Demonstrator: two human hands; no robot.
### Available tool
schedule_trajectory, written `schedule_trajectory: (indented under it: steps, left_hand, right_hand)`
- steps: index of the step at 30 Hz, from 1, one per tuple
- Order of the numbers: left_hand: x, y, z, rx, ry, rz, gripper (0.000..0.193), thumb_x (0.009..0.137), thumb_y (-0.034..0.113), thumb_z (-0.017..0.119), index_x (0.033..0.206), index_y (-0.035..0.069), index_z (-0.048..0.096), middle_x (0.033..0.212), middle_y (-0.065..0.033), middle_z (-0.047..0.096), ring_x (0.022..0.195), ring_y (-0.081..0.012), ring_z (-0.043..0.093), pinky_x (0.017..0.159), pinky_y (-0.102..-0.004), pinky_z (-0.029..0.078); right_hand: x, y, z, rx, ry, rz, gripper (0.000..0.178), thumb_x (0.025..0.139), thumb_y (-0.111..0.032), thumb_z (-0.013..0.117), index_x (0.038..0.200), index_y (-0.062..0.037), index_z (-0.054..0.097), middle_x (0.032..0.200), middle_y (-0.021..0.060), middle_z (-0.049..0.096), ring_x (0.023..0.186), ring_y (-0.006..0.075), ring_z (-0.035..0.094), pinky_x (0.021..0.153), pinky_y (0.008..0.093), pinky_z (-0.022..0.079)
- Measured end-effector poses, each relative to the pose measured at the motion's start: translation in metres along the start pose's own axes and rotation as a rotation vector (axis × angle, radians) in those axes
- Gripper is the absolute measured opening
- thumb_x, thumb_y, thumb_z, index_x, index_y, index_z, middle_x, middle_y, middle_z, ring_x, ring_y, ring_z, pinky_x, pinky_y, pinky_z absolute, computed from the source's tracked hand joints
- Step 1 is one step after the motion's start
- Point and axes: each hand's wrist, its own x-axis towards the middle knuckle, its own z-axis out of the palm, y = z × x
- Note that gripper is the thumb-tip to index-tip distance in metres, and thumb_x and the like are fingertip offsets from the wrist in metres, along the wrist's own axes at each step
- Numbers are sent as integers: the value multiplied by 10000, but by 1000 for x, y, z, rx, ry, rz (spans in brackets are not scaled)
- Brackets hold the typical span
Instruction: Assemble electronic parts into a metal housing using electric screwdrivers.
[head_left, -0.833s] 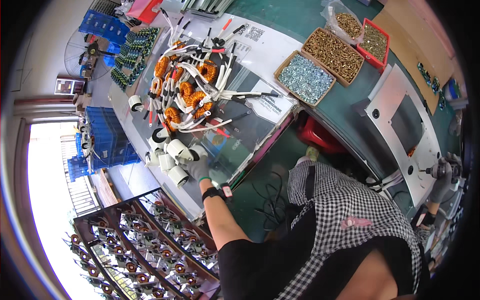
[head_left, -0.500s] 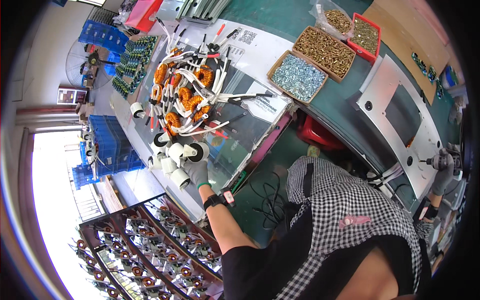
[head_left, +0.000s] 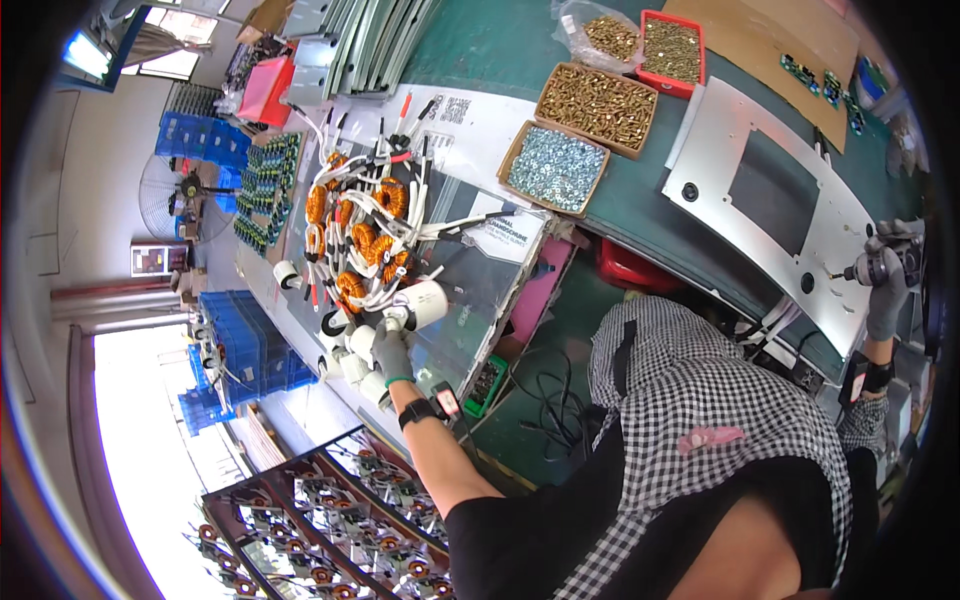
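Note:
My left hand [head_left: 392,352], in a grey glove, pinches the near end of a white cylinder [head_left: 420,303] above the glass-topped table. More white cylinders [head_left: 355,368] cluster beside and under that hand. Just beyond lies a heap of copper-wound ring coils [head_left: 372,240] with white leads. On the far right, my gloved right hand [head_left: 884,290] is closed round a power screwdriver [head_left: 880,264]. Its bit points left over a curved silver metal panel [head_left: 715,195], which has a large rectangular cutout. Whether the bit touches the panel I cannot tell.
Washers fill one cardboard box [head_left: 512,178]; brass-coloured screws fill another box [head_left: 548,108] and a red bin [head_left: 645,62]. Stacked metal panels [head_left: 375,50] stand at the back. A rack of coil assemblies [head_left: 290,490] is lower left. Cables [head_left: 555,410] lie on the floor.
My left hand has taken hold of a white cylinder, which is now lifted and turned on its side. My right hand still grips the screwdriver. The whole view has shifted somewhat.

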Motion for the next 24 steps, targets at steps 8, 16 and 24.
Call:
schedule_trajectory:
  steps: [8, 16, 24]
  left_hand:
    - [-112, 157, 169, -132, -798, 408, 331, 909, 313, 513, 987, 2, 594, 723, 41, 484, 600, -43, 355, 510, -203, 278]
    - [-280, 247, 401, 20, -1561, 578, 382, 888, 324, 515, 1063, -10, 579, 896, -36, 583, 835, -101, 544, 717, -222, 441]
    - [-348, 216, 550, 381, -1817, 635, 260, 876, 183, 492, 1035, 17, 615, 882, -70, 623, 797, -178, 583, 728, -293, 456]
  right_hand:
    - [-10, -28, 40, -120, 108, 208, 458, 713, -53, 576, 1152, -78, 447, 967, 98, 520, 615, 91, 504, 428, 196, 415]
    - [-4, -78, 45, 191, 64, 150, 362, 650, 52, 589, 986, -53, 503, 856, 103, 587, 630, 122, 565, 405, 227, 412]
    - [-17, -53, 11, 123, 171, 160, 427, 601, 75, 542, 1012, -28, 491, 914, 122, 592, 714, 146, 603, 466, 222, 481]
